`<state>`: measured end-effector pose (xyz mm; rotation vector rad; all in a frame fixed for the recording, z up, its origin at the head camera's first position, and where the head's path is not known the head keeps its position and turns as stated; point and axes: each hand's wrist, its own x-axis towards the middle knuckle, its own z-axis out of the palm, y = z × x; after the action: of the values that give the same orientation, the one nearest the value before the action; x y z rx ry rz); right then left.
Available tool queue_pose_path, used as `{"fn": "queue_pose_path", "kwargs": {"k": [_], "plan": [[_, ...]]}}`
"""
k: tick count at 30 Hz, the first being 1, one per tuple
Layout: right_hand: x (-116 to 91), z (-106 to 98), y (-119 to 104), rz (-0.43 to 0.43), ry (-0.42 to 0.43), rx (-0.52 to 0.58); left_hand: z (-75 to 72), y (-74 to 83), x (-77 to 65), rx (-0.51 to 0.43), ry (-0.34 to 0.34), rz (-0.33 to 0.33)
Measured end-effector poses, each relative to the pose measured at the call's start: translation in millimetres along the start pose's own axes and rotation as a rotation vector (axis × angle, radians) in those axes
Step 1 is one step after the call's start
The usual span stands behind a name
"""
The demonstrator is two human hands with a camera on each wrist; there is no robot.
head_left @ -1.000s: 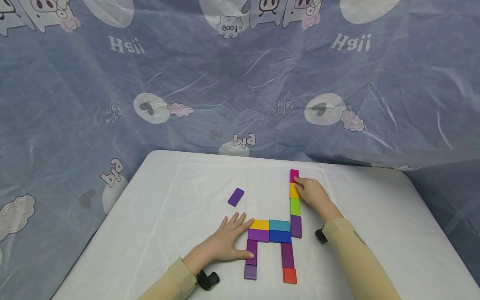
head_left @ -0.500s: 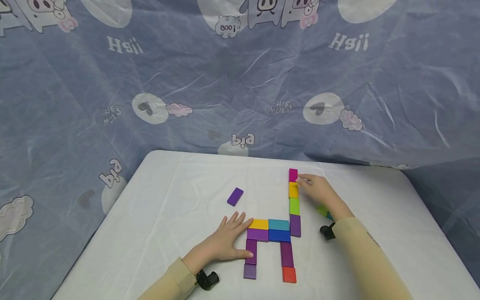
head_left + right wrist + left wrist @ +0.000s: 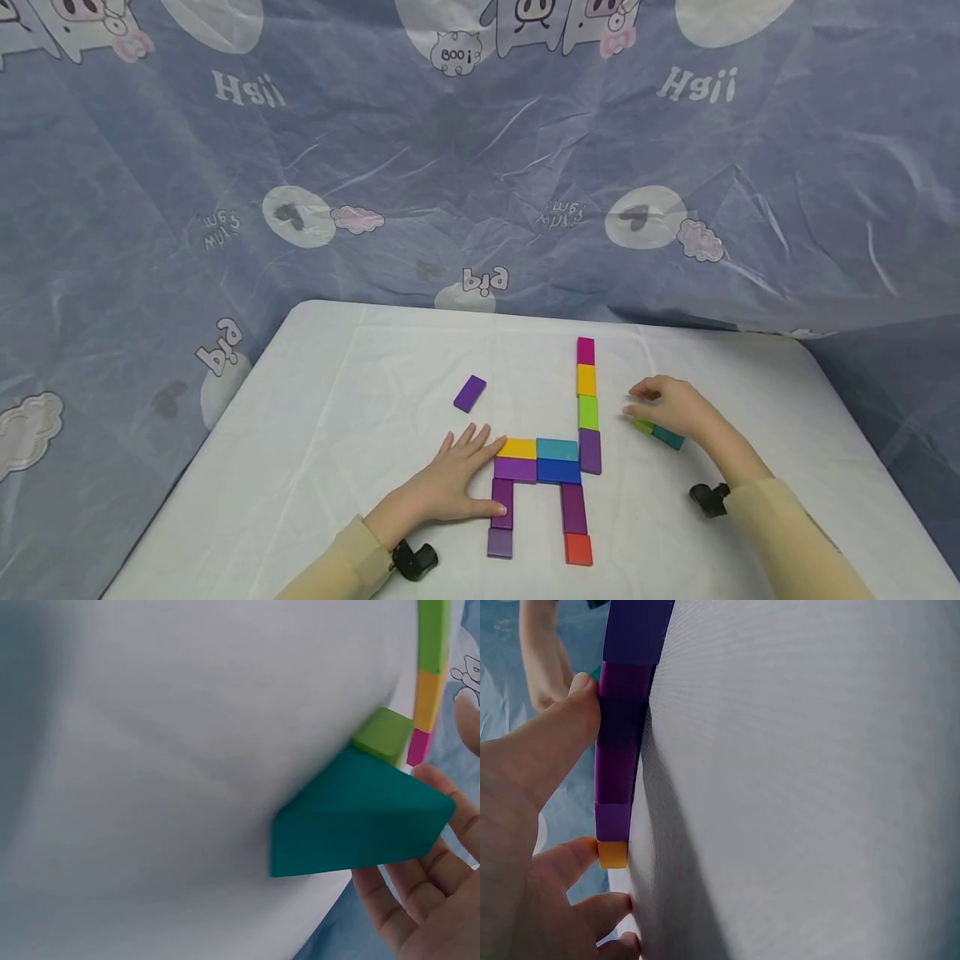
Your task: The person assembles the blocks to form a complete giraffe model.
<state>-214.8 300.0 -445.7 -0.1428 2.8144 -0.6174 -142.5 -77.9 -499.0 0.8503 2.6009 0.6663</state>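
Note:
My left hand [image 3: 450, 487] rests with fingers spread at the left side of a flat figure of coloured blocks. Its thumb touches a dark purple block [image 3: 503, 492], and its index fingertip is at a yellow block [image 3: 519, 449]. A teal block [image 3: 558, 450] and a blue block [image 3: 558, 472] adjoin on the right. My right hand [image 3: 678, 408] is over a loose green block [image 3: 642, 426] and a dark teal block [image 3: 352, 817], thumb and fingers apart with nothing between them. In the right wrist view its fingers lie behind the dark teal block.
A column runs away from the figure: purple [image 3: 590, 451], lime block [image 3: 588, 412], yellow, and magenta block [image 3: 586, 351] at the far end. A single purple block [image 3: 470, 394] lies apart. A red block [image 3: 578, 549] ends the right leg. The white table [image 3: 360, 367] meets a blue printed sheet [image 3: 450, 150].
My right hand has left the magenta and yellow end of the column and moved right and nearer, to the loose green and dark teal blocks. The left hand has stayed put.

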Motion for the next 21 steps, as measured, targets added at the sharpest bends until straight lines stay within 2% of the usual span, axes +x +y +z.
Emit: {"fn": "queue_pose_path", "kwargs": {"k": [5,11,21], "plan": [[-10,6,6,-0.023,0.029,-0.048,-0.6,0.0,-0.5,-0.004,0.0,0.0],[-14,12,7,-0.044,0.068,-0.055,-1.2,-0.2,-0.3,-0.001,0.004,-0.001],[2,8,-3,0.016,0.052,-0.05,-1.2,-0.5,-0.7,-0.014,-0.001,0.008]]}}
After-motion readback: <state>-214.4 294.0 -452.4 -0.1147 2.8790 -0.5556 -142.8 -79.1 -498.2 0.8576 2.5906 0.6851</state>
